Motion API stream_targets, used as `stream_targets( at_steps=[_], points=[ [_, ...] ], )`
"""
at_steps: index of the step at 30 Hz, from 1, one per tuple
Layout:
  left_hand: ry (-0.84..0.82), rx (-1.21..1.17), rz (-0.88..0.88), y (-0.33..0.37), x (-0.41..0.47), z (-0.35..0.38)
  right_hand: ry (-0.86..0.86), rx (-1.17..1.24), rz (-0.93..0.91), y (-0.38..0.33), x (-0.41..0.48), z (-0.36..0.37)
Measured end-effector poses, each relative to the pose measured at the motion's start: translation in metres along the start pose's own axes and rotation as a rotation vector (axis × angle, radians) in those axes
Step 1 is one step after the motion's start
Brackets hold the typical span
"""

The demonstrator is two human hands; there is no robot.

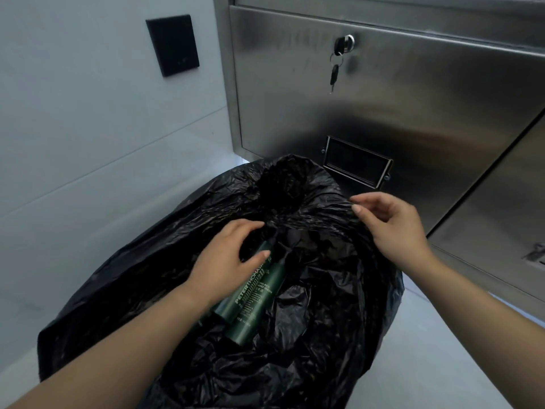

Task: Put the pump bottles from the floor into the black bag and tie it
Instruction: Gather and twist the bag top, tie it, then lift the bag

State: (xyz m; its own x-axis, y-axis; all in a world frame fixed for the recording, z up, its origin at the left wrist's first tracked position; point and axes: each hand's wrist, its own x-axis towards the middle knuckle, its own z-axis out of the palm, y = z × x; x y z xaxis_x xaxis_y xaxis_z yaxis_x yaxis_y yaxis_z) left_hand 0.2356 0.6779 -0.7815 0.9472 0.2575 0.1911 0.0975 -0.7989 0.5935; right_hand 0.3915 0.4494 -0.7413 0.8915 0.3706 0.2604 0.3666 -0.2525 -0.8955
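Head view. Steel cabinet (383, 98) fills the frame from 12 to 3 o'clock, with a key (334, 73) hanging from its lock. Black bag (309, 335) spreads across the floor from centre to 6 o'clock. Two green bottles (250, 302) lie side by side on its folds, long axes running 7 to 1 o'clock, pump ends toward the mouth. Left hand (227, 255), nearer, cups the upper bottle, fingers loosely curled; right hand (392, 222) pinches the bag rim at 2 o'clock of the bottles.
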Motion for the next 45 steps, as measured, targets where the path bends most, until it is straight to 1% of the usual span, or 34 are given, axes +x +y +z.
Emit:
stream_targets(
  at_steps=[4, 7, 9, 11, 13, 14, 16, 17, 19, 20, 23, 25, 28, 31, 32, 35, 37, 39, 42, 43, 45],
  points=[
    [0.033, -0.008, 0.036, 0.017, 0.011, 0.018, 0.009, 0.027, 0.004, -0.001, -0.005, -0.008],
    [0.043, 0.035, 0.062, 0.029, 0.024, 0.030, 0.017, 0.023, 0.013, 0.002, -0.009, -0.017],
    [0.042, 0.001, 0.013, 0.033, 0.032, 0.037, 0.015, 0.009, 0.022, 0.004, -0.011, -0.022],
    [0.081, -0.062, -0.044, 0.036, 0.037, 0.040, -0.007, -0.033, 0.030, 0.007, -0.012, -0.026],
    [0.088, -0.129, -0.056, 0.037, 0.038, 0.036, -0.051, -0.110, 0.032, 0.007, -0.013, -0.030],
    [0.074, -0.175, -0.058, 0.036, 0.037, 0.030, -0.085, -0.181, -0.003, 0.007, -0.012, -0.032],
    [0.028, -0.286, -0.073, 0.037, 0.033, 0.011, -0.192, -0.334, -0.162, -0.001, -0.008, -0.035],
    [0.012, -0.342, -0.081, 0.038, 0.031, 0.001, -0.258, -0.364, -0.249, -0.007, -0.004, -0.033],
    [0.023, -0.441, -0.093, 0.043, 0.026, -0.018, -0.377, -0.323, -0.371, -0.023, 0.003, -0.018],
    [0.047, -0.487, -0.099, 0.046, 0.023, -0.027, -0.434, -0.277, -0.402, -0.029, 0.005, -0.006],
    [0.119, -0.585, -0.136, 0.051, 0.012, -0.047, -0.587, -0.157, -0.386, -0.037, 0.005, 0.034],
    [0.153, -0.611, -0.200, 0.049, 0.000, -0.058, -0.663, -0.109, -0.343, -0.037, 0.002, 0.060],
    [0.201, -0.618, -0.329, 0.041, -0.021, -0.069, -0.712, -0.058, -0.325, -0.039, -0.004, 0.093],
    [0.224, -0.569, -0.403, 0.029, -0.043, -0.070, -0.805, -0.076, -0.319, -0.037, -0.019, 0.111],
    [0.217, -0.544, -0.409, 0.025, -0.051, -0.069, -0.816, -0.097, -0.338, -0.034, -0.025, 0.114],
    [0.190, -0.495, -0.355, 0.015, -0.064, -0.062, -0.746, -0.147, -0.403, -0.031, -0.037, 0.119],
    [0.237, -0.511, -0.322, 0.009, -0.068, -0.059, -0.694, -0.142, -0.444, -0.039, -0.043, 0.123],
    [0.298, -0.567, -0.321, 0.009, -0.070, -0.061, -0.691, -0.129, -0.435, -0.054, -0.047, 0.124],
    [0.290, -0.648, -0.302, 0.014, -0.075, -0.072, -0.664, -0.170, -0.380, -0.075, -0.052, 0.119],
    [0.285, -0.679, -0.319, 0.015, -0.077, -0.077, -0.621, -0.175, -0.370, -0.079, -0.055, 0.118],
    [0.254, -0.727, -0.418, 0.012, -0.081, -0.085, -0.514, -0.159, -0.350, -0.082, -0.059, 0.115]
  ],
)
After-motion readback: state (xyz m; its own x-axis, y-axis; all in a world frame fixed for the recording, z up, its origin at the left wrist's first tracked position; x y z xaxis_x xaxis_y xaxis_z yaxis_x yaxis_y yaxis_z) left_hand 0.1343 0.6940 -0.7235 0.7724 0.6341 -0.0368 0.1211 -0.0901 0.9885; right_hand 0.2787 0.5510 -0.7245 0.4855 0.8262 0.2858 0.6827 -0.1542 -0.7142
